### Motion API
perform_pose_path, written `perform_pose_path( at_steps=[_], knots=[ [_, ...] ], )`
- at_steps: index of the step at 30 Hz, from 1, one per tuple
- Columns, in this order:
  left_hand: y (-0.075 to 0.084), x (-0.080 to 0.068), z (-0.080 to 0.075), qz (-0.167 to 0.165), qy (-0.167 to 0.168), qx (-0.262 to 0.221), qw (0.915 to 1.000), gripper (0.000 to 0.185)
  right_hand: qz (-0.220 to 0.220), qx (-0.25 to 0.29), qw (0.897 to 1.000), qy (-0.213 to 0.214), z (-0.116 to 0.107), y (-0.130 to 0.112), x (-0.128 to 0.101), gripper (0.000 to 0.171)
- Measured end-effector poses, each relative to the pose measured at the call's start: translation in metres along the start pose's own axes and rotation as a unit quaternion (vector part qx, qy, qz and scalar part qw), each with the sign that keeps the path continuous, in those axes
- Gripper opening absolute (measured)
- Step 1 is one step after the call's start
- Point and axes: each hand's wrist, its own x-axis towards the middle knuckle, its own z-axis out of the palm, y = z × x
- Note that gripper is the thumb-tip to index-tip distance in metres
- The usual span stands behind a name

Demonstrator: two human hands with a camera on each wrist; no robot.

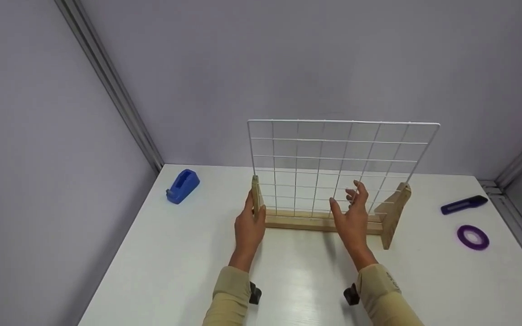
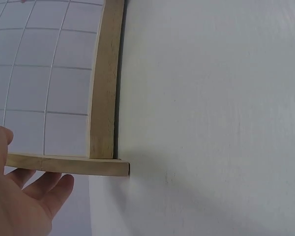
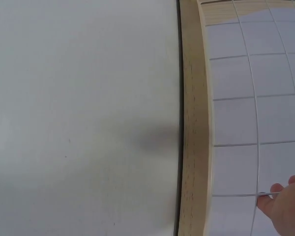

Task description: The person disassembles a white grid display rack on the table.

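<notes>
A white wire grid panel stands upright in a wooden base rail with a wooden foot at each end, on the white table. My left hand rests against the left foot. In the left wrist view the thumb lies on one side of that foot and straight fingers on the other. My right hand hovers in front of the grid near the right foot, fingers spread and relaxed. One fingertip touches a wire of the grid beside the rail.
A blue tape dispenser sits at the table's back left. A dark blue pen-like tool and a purple tape roll lie at the right. Grey walls close in behind and on both sides.
</notes>
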Motion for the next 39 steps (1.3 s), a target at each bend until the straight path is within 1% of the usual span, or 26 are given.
perform_pose_path(
  at_steps=[5,8,12,17,22,25,32,36,39],
  knots=[
    [-0.001,0.002,0.003,0.02,0.014,-0.001,0.9997,0.058,-0.012,-0.028,0.999,0.02,0.008,0.004,0.001,0.088],
    [-0.002,0.002,0.002,0.02,0.018,-0.006,0.9996,0.056,-0.009,-0.038,0.999,0.033,0.012,0.003,0.001,0.09],
    [-0.005,0.002,0.003,0.024,0.023,-0.002,0.9995,0.054,0.002,-0.048,0.997,0.055,0.016,-0.001,0.004,0.088],
    [-0.006,0.0,0.004,0.044,0.036,0.002,0.9984,0.053,0.012,-0.052,0.996,0.077,0.018,-0.004,0.008,0.082],
    [-0.006,-0.001,0.003,0.058,0.043,-0.007,0.9974,0.052,0.016,-0.038,0.995,0.089,0.019,-0.005,0.009,0.081],
    [-0.005,-0.001,0.002,0.054,0.042,-0.012,0.9976,0.053,0.015,-0.026,0.995,0.093,0.019,-0.005,0.009,0.081],
    [-0.004,0.0,0.001,0.044,0.028,-0.019,0.9985,0.053,0.028,-0.006,0.993,0.113,0.019,-0.01,0.011,0.072],
    [-0.006,-0.001,0.0,0.04,0.019,-0.025,0.9987,0.053,0.037,0.003,0.993,0.116,0.02,-0.011,0.012,0.07],
    [-0.008,0.0,-0.001,0.036,0.019,-0.026,0.9989,0.053,0.041,0.012,0.992,0.118,0.021,-0.012,0.013,0.071]
  ],
)
